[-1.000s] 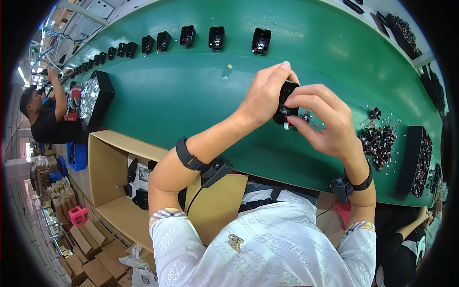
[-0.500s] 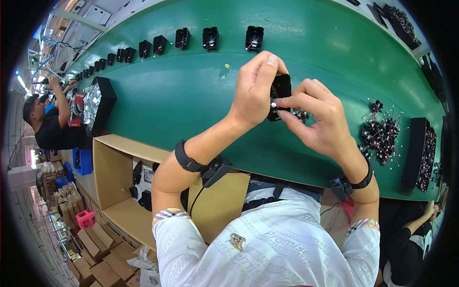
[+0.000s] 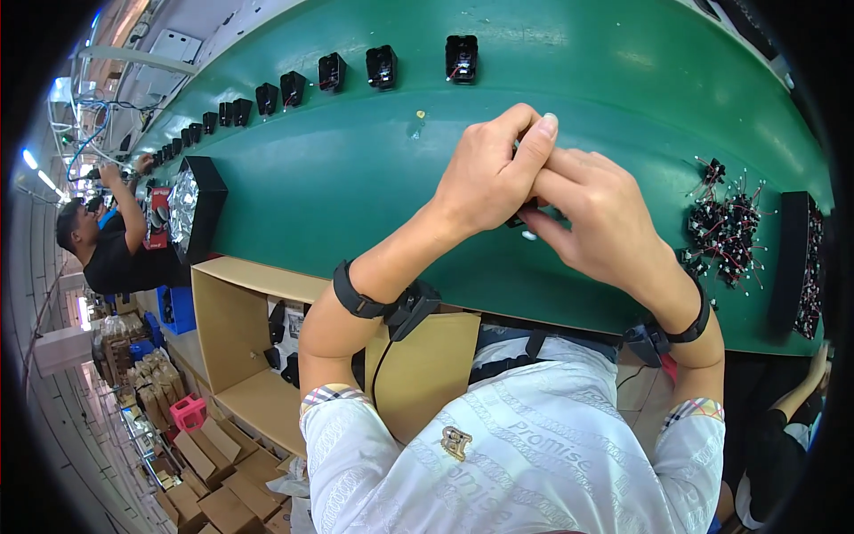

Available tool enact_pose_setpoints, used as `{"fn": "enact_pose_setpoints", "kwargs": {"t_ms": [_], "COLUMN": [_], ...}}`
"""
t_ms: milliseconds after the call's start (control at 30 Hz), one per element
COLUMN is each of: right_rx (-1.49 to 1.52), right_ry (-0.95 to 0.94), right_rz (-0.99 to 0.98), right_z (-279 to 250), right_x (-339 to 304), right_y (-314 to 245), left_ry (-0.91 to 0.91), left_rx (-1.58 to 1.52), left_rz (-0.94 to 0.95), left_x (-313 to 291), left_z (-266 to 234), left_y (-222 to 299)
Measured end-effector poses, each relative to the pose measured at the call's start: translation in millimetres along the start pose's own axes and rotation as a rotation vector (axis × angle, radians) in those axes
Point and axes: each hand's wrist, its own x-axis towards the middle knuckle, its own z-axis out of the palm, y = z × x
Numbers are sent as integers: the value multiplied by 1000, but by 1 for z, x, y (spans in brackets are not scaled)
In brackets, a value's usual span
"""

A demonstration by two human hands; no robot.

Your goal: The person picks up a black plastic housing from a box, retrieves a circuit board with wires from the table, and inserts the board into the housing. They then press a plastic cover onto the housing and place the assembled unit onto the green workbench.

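Note:
Over the green table, my left hand [image 3: 494, 169] is closed around a black plastic housing [image 3: 516, 221]. The two hands cover most of this housing, so only a dark edge of it shows. My right hand [image 3: 600, 209] presses against it from the right with bent fingers and the thumb below. What those right fingertips pinch is hidden. A small white connector [image 3: 529, 236] peeks out under the right thumb. To the right lies a pile of small black parts with red and white wires [image 3: 725, 222].
A row of black housings [image 3: 382, 68] runs along the green table [image 3: 329, 169]. At the right stands a black box [image 3: 796, 267] of small parts; at the left, a black box [image 3: 206, 209] with silvery lining. A cardboard box [image 3: 253, 356] stands below. A co-worker [image 3: 116, 240] works at the left.
My right hand has moved up and in against my left hand, and its fingers now overlap the housing. The housing, in plain sight before, is mostly covered. The whole view has shifted slightly.

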Motion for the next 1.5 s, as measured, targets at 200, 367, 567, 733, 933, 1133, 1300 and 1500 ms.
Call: {"fn": "enact_pose_setpoints", "kwargs": {"t_ms": [200, 367, 567, 733, 933, 1133, 1300, 1500], "right_rx": [-59, 158, 354, 466, 395, 301, 208, 153], "right_ry": [29, 17, -55, 62, 141, 157, 184, 243], "right_rz": [-57, -35, 69, 140, 93, 25, -69, 13], "right_z": [3, -5, -20, -20, -6, -6, 1, 16], "right_x": [-3, 1, 3, 4, 4, 1, 2, -1], "right_y": [4, 7, 10, 3, 5, 5, 11, 4], "left_ry": [31, -18, -147, -65, -44, -30, 6, 11], "left_rx": [-97, -168, -174, -201, -260, -249, -172, -172], "left_rz": [-23, -95, -23, 69, 51, 47, 75, 98], "left_x": [5, 2, 4, 4, 4, 4, 4, 2], "left_z": [0, -3, -13, -12, -18, -13, -14, -13], "left_y": [-13, -7, -8, 1, -2, -2, 0, 1]}}
